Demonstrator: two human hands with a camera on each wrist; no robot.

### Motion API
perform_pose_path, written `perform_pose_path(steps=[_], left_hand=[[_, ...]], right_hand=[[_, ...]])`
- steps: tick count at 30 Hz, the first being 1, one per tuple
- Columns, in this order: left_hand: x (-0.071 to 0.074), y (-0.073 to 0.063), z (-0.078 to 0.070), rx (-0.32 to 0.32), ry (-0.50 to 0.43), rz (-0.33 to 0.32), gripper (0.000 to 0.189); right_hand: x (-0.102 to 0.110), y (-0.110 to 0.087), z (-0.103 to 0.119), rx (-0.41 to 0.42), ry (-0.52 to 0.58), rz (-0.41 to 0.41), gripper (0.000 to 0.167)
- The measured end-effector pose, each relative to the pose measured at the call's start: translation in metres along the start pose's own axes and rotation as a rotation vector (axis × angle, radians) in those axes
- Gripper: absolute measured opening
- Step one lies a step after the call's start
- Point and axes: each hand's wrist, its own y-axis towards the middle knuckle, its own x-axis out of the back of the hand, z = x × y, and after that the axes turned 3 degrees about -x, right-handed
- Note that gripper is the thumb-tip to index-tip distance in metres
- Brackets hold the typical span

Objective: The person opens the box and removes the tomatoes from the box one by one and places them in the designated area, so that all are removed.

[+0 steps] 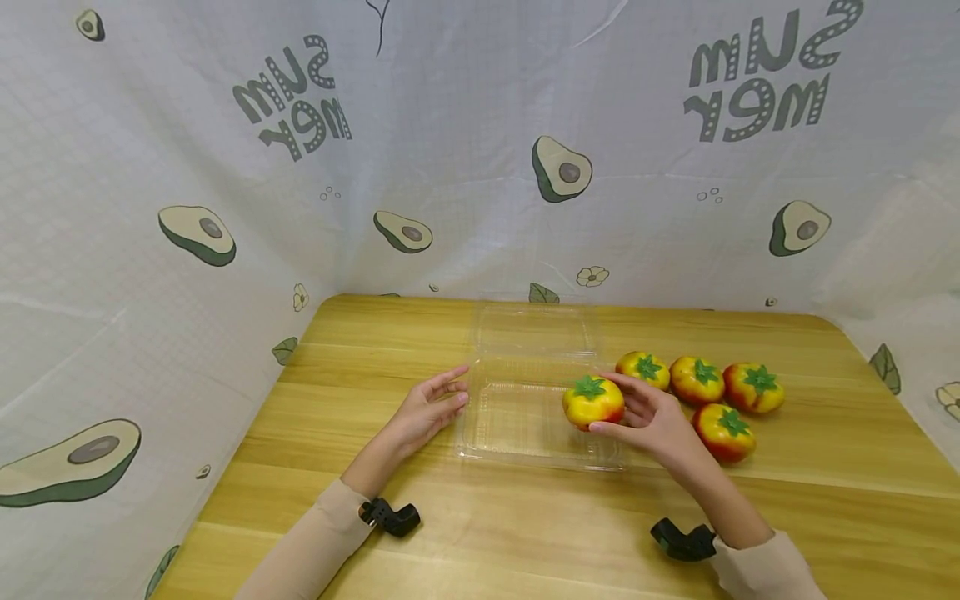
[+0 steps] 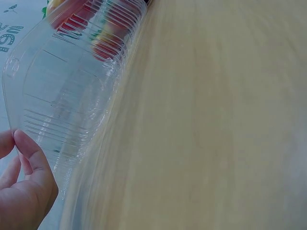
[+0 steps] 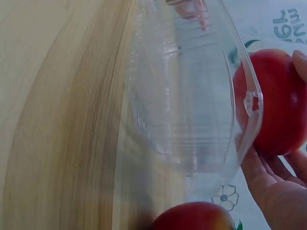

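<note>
A clear plastic clamshell box (image 1: 517,421) lies with its lid (image 1: 536,327) folded back, away from me. My left hand (image 1: 429,410) is at the box's left side; in the left wrist view its thumb and finger (image 2: 29,148) pinch the rim. My right hand (image 1: 652,417) grips a yellow-and-red persimmon (image 1: 592,404) with green leaves on top, held above the box's right part. In the right wrist view the persimmon's red underside (image 3: 273,105) shows beyond the rim. Several like persimmons, one of them nearest the hand (image 1: 723,433), sit to the right.
The wooden table (image 1: 510,533) reaches back to a white curtain (image 1: 465,167) printed with avocados, which also hangs along both sides. The loose persimmons (image 1: 696,381) stand close together behind and right of my right hand. A black wrist device (image 1: 390,517) sits on each forearm.
</note>
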Motion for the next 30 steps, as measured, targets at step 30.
perform_pose_path(steps=[30], left_hand=[[0.001,0.0,0.002,0.004,0.002,-0.001,0.056]], right_hand=[[0.045,-0.023,-0.004,0.004,-0.057,-0.167,0.066]])
